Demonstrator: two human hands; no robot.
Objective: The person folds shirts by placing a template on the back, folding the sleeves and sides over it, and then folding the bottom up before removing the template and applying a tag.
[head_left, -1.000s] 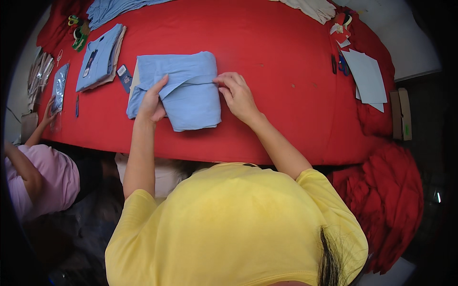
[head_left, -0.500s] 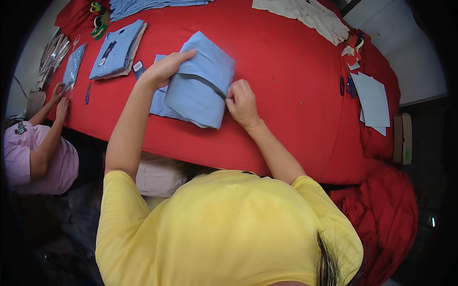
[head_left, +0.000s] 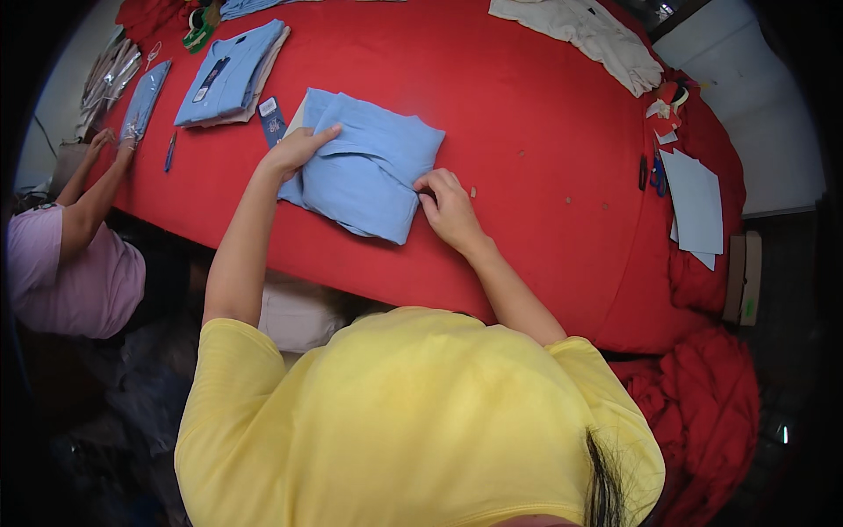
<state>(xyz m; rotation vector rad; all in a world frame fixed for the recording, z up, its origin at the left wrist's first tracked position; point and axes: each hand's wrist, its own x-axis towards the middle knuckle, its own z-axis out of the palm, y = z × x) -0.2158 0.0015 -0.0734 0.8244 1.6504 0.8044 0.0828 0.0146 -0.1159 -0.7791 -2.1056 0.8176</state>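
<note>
A light blue garment point(head_left: 367, 167), folded into a bundle, lies in front of me on the red-covered table point(head_left: 544, 263). My left hand point(head_left: 299, 154) grips its left side, thumb on top and the other fingers hidden beneath the cloth. At the right edge, my right hand point(head_left: 446, 206) pinches the fabric between thumb and fingertips. A loose fold crosses the middle of the bundle. Beside its upper left corner lies a dark blue hang tag point(head_left: 271, 120), next to a narrow pale strip of material.
Folded blue shirts point(head_left: 230, 75) sit at the far left, near a blue pen point(head_left: 169, 151). Further left, a co-worker's hands touch a bagged blue garment point(head_left: 146, 101). At right are white sheets point(head_left: 694, 202), blue-handled scissors point(head_left: 658, 176) and a cream garment point(head_left: 580, 39).
The bundle has come down flatter onto the table, its raised upper part lowered. Both my hands keep hold of its sides. The co-worker's hands have shifted along the bagged garment.
</note>
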